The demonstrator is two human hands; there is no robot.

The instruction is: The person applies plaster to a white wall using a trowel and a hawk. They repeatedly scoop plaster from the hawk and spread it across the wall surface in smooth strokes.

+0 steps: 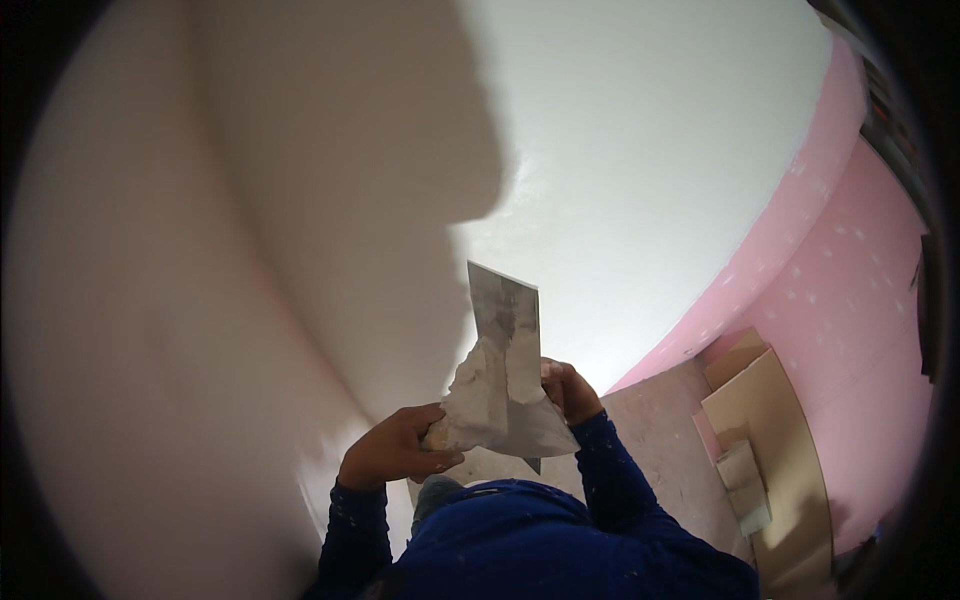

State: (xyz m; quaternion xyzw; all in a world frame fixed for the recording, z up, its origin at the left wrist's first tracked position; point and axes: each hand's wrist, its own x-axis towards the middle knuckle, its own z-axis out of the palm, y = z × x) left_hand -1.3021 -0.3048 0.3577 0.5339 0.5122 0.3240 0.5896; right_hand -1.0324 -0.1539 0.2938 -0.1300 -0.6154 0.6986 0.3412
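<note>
In front of my body, my left hand (pixel 395 447) is closed round the tan handle end of a broad putty knife (pixel 545 435). White plaster (pixel 470 390) is heaped thickly on that blade and along its edge. My right hand (pixel 570 390) is closed on a rectangular steel trowel (pixel 518 305), its handle hidden behind the blades. The trowel stands nearly upright and crosses the putty knife, with a lower corner showing beneath it. The two blades overlap and appear to touch. Grey smears mark the trowel's face.
A white coated wall (pixel 620 170) curves ahead, with a shadow on its left part. Pink wall panels (pixel 850 290) with white spots stand at the right. Against them lean tan boards (pixel 770 430) and a pale block-like piece (pixel 743 485), above the dusty floor (pixel 655 425).
</note>
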